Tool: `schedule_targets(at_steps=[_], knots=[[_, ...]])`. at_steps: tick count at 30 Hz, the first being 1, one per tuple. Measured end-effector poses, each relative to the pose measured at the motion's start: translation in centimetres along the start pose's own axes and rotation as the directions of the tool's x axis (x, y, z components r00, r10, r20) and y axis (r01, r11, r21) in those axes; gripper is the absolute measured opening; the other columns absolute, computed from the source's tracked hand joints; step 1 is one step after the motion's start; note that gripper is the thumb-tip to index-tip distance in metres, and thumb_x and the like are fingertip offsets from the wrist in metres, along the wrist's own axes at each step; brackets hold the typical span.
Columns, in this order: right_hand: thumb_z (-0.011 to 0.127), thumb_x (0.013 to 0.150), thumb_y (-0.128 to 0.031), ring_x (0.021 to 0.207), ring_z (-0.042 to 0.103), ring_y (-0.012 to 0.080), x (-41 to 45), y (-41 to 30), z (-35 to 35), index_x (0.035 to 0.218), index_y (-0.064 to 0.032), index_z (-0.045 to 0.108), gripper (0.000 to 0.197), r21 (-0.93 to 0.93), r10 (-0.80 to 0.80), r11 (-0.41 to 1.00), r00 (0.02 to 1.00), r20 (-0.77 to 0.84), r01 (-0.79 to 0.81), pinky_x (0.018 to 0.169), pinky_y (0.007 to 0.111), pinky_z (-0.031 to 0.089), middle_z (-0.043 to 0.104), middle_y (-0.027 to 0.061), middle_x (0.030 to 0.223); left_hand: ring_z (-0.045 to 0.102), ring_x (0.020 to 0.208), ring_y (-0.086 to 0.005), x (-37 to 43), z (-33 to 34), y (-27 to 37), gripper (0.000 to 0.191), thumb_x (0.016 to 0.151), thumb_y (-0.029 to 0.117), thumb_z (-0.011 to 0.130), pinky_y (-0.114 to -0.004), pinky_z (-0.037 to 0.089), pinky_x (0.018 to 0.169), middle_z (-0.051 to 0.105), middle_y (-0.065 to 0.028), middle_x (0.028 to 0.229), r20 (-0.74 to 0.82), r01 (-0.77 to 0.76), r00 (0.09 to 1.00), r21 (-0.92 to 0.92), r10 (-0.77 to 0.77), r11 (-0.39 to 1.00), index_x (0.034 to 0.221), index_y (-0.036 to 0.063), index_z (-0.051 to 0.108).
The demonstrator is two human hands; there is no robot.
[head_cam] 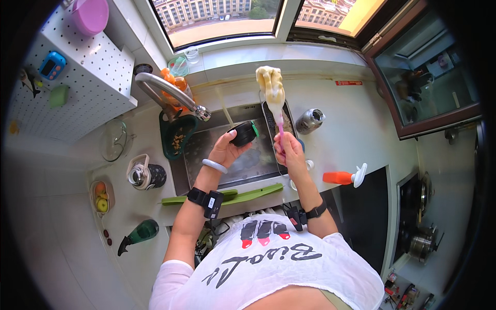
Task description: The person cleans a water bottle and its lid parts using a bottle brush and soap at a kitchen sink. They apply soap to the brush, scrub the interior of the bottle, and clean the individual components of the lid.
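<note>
Over the sink [248, 176], my left hand [228, 149] grips a black bottle lid [241, 133] with a green tab on its side. My right hand [290, 153] is closed round the pink handle of a sponge bottle brush [270, 87], whose pale head points up and away from me. The brush and the lid are apart. A faint stream of water [225, 106] runs down behind the lid, near the curved steel faucet [172, 91]. Just right of the brush, a grey metal bottle [310, 121] stands uncapped on the counter. Beneath the brush sits a narrow rack [267, 116], partly hidden.
A green drain basket [167, 143] with food scraps sits at the sink's left corner. An uncapped black bottle [149, 175] with a handle and a green spray bottle [141, 232] are at left. An orange spray bottle [341, 178] lies at right. Green strips [252, 195] line the front edge.
</note>
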State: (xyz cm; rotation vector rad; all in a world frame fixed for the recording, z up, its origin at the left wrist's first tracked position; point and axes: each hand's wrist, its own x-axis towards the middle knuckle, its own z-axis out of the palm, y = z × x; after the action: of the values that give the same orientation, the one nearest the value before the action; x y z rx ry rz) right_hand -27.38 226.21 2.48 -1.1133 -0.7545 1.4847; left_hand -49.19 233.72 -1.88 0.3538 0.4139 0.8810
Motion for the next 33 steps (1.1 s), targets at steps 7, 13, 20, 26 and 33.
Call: schedule_targets(at_steps=[7, 13, 20, 26, 33], knots=[[0.048, 0.101, -0.024, 0.054, 0.054, 0.0255, -3.7, 1.4, 1.6, 0.109, -0.0075, 0.062, 0.023, -0.772, -0.219, 0.611, 0.974, 0.05, 0.177, 0.054, 0.035, 0.042, 0.055, 0.0125, 0.062, 0.06, 0.111, -0.0216, 1.6, -1.0, -0.1, 0.051, 0.089, 0.012, 0.07, -0.037, 0.053, 0.094, 0.056, -0.0077, 0.123, -0.181, -0.247, 0.946, 0.137, 0.269, 0.959, 0.131, 0.0094, 0.041], [0.05, 0.099, -0.024, 0.068, 0.061, 0.0406, -0.8, 0.5, 1.9, 0.106, -0.0077, 0.062, 0.021, -0.822, -0.394, 0.529, 0.919, -0.018, 0.211, 0.06, 0.043, 0.045, 0.061, 0.0215, 0.074, 0.063, 0.1, -0.0184, 2.7, -0.1, -2.6, 0.052, 0.086, 0.009, 0.073, -0.036, 0.057, 0.082, 0.058, -0.0058, 0.114, -0.147, -0.196, 0.955, 0.347, 0.259, 0.917, 0.129, 0.009, 0.043], [0.051, 0.099, -0.024, 0.068, 0.062, 0.0392, -2.9, 1.4, 1.4, 0.105, -0.0101, 0.064, 0.02, -0.816, -0.275, 0.564, 0.96, -0.044, 0.124, 0.059, 0.043, 0.045, 0.06, 0.0197, 0.071, 0.059, 0.108, -0.0191, 4.6, -1.2, -2.9, 0.048, 0.087, 0.021, 0.074, -0.038, 0.058, 0.08, 0.057, -0.0051, 0.114, -0.26, -0.182, 0.941, 0.15, 0.217, 0.972, 0.122, 0.0112, 0.043], [0.051, 0.099, -0.027, 0.069, 0.062, 0.0391, -2.0, 1.9, 0.9, 0.105, -0.0099, 0.065, 0.022, -0.834, -0.292, 0.545, 0.951, -0.097, 0.083, 0.06, 0.043, 0.046, 0.062, 0.0194, 0.072, 0.064, 0.1, -0.0209, 4.7, -1.8, -2.8, 0.043, 0.088, 0.022, 0.072, -0.038, 0.059, 0.084, 0.059, -0.0072, 0.112, -0.27, -0.185, 0.939, 0.12, 0.211, 0.975, 0.118, 0.009, 0.046], [0.051, 0.099, -0.025, 0.068, 0.061, 0.0406, -2.7, 1.3, 1.7, 0.102, -0.008, 0.065, 0.022, -0.802, -0.218, 0.598, 0.965, -0.146, 0.013, 0.059, 0.043, 0.045, 0.06, 0.0208, 0.071, 0.064, 0.099, -0.0201, 5.2, -0.6, -3.0, 0.043, 0.087, 0.021, 0.074, -0.035, 0.06, 0.083, 0.06, -0.0064, 0.108, -0.298, -0.211, 0.928, 0.079, 0.225, 0.974, 0.115, 0.008, 0.045]])
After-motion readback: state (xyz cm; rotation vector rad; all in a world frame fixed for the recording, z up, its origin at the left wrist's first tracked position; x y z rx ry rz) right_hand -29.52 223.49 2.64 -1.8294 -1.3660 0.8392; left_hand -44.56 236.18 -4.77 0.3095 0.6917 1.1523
